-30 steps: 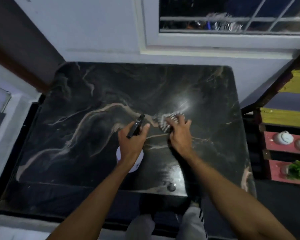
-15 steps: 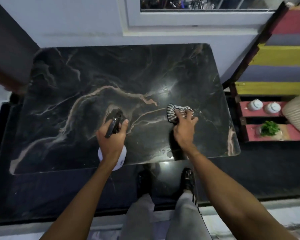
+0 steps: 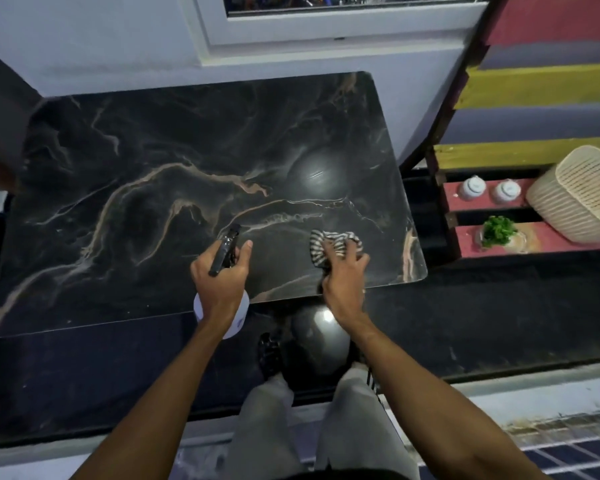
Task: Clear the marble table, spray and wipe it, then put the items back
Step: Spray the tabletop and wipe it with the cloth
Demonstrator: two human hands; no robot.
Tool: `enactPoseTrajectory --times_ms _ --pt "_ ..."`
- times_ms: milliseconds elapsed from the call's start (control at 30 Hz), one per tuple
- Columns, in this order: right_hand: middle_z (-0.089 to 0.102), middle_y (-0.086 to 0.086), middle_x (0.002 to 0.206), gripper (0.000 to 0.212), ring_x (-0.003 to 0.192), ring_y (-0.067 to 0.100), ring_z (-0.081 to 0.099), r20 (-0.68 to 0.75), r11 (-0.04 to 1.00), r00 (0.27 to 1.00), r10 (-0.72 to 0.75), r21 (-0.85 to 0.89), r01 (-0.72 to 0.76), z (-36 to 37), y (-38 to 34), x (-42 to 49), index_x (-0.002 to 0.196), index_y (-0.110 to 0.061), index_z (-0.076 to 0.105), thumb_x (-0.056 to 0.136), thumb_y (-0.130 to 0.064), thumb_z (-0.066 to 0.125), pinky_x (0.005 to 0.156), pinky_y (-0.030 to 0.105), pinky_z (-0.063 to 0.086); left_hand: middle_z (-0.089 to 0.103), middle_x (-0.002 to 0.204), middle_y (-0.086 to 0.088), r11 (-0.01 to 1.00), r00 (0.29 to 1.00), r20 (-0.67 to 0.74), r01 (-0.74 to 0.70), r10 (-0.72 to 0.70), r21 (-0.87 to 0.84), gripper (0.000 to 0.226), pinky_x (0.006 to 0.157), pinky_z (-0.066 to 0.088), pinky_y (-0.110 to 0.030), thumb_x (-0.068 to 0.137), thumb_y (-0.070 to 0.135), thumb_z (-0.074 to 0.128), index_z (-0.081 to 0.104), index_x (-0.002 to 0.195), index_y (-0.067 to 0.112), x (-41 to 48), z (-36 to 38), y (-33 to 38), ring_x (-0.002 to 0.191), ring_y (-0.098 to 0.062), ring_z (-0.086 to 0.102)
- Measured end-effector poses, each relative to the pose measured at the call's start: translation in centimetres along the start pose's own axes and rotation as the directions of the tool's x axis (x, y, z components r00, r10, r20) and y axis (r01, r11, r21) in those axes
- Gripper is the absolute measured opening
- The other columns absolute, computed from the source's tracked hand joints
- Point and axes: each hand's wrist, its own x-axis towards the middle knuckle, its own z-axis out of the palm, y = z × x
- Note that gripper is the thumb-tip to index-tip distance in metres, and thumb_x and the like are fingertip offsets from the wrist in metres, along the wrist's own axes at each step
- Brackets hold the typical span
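The black marble table [image 3: 153, 202] with pale veins fills the middle of the view. My left hand [image 3: 220, 282] grips a white spray bottle [image 3: 238, 318] by its black trigger head, held over the table's near edge. A striped cloth [image 3: 317, 245] lies on the marble near the table's front right corner, and my right hand [image 3: 343, 278] presses on it with fingers curled over it. Nothing else lies on the tabletop.
To the right stands a painted pallet shelf [image 3: 534, 240] with two white jars [image 3: 471, 188], a small green plant [image 3: 499, 230] and a cream woven basket [image 3: 575, 195]. A wall with a window frame [image 3: 326, 32] runs behind the table. My legs and a dark shoe [image 3: 271, 355] are below.
My right hand has drawn the cloth nearer and to the right, toward the front right corner. The view has tilted down and pulled back. My left hand still holds the bottle.
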Motion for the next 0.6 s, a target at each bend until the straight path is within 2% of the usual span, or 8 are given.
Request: enactPoseTrajectory --times_ms 67,133,167,233,300,400,500,600 --pt "0.027 0.005 0.158 0.084 0.116 0.022 0.033 0.106 0.981 0.975 -0.194 -0.004 0.196 0.7 -1.7 -1.2 0.146 -0.040 0.045 0.079 0.007 0.060 0.094 0.034 0.054 0.058 0.058 -0.009 1.000 1.000 0.004 0.001 -0.001 0.013 0.036 0.057 0.044 -0.026 0.091 0.018 0.079 0.060 0.066 0.000 -0.7 1.3 0.9 0.054 -0.027 0.056" --pt "0.032 0.004 0.155 0.084 0.114 0.027 0.039 0.224 0.904 0.882 -0.414 -0.014 0.428 1.2 -2.0 -2.3 0.144 -0.039 0.048 0.076 0.008 0.063 0.085 0.037 0.056 0.057 0.056 -0.005 0.999 1.000 0.015 0.005 -0.005 0.034 0.035 0.057 0.041 -0.018 0.091 0.018 0.079 0.062 0.066 0.000 -1.3 2.8 1.8 0.054 -0.024 0.056" --pt "0.034 0.003 0.154 0.082 0.113 0.028 0.041 0.247 0.882 0.857 -0.452 -0.018 0.471 0.8 -0.8 -2.2 0.143 -0.038 0.051 0.075 0.006 0.063 0.084 0.039 0.056 0.056 0.055 -0.004 0.999 1.000 0.022 0.008 -0.008 0.034 0.036 0.056 0.039 -0.014 0.091 0.018 0.079 0.061 0.066 0.001 -1.6 3.7 2.3 0.054 -0.023 0.055" --pt "0.034 0.001 0.157 0.080 0.116 0.027 0.042 0.203 0.920 0.905 -0.375 -0.042 0.391 -1.6 3.6 -0.7 0.143 -0.041 0.051 0.077 0.003 0.062 0.090 0.038 0.053 0.055 0.054 -0.006 1.000 0.999 0.032 0.016 -0.016 0.010 0.038 0.054 0.038 -0.015 0.091 0.019 0.079 0.059 0.064 0.001 -2.1 5.5 3.4 0.052 -0.022 0.053" --pt "0.033 0.001 0.159 0.081 0.120 0.025 0.038 0.096 0.982 0.980 -0.177 -0.048 0.182 -4.5 8.6 1.0 0.144 -0.044 0.050 0.079 0.004 0.060 0.100 0.034 0.049 0.053 0.052 -0.005 1.000 0.999 0.032 0.023 -0.022 -0.014 0.039 0.053 0.037 -0.013 0.091 0.019 0.079 0.057 0.063 0.002 -2.3 7.0 4.3 0.053 -0.021 0.052" --pt "0.033 0.003 0.154 0.078 0.112 0.026 0.036 -0.027 0.999 0.999 0.020 0.033 -0.019 -7.3 13.3 3.3 0.140 -0.035 0.057 0.074 0.008 0.058 0.096 0.040 0.053 0.050 0.052 0.002 1.000 0.999 0.042 0.008 -0.008 -0.006 0.040 0.055 0.036 -0.008 0.090 0.017 0.079 0.055 0.061 0.005 -2.6 9.5 5.5 0.055 -0.016 0.051" --pt "0.030 0.005 0.156 0.077 0.112 0.026 0.036 -0.007 1.000 1.000 -0.025 -0.005 0.025 -7.5 13.9 3.8 0.141 -0.031 0.057 0.074 0.008 0.057 0.092 0.038 0.054 0.046 0.051 0.011 1.000 0.998 0.059 -0.008 0.007 0.017 0.044 0.059 0.035 -0.005 0.090 0.017 0.079 0.048 0.059 0.018 -2.7 12.2 6.8 0.054 -0.010 0.052" --pt "0.031 0.005 0.156 0.077 0.115 0.027 0.035 0.071 0.985 0.983 -0.169 -0.013 0.170 -7.8 15.0 6.1 0.141 -0.034 0.055 0.075 0.005 0.053 0.093 0.034 0.053 0.048 0.049 0.012 1.000 0.999 0.052 0.006 -0.006 0.009 0.050 0.055 0.034 -0.007 0.089 0.017 0.080 0.043 0.058 0.031 -2.2 14.8 7.5 0.049 -0.006 0.050"
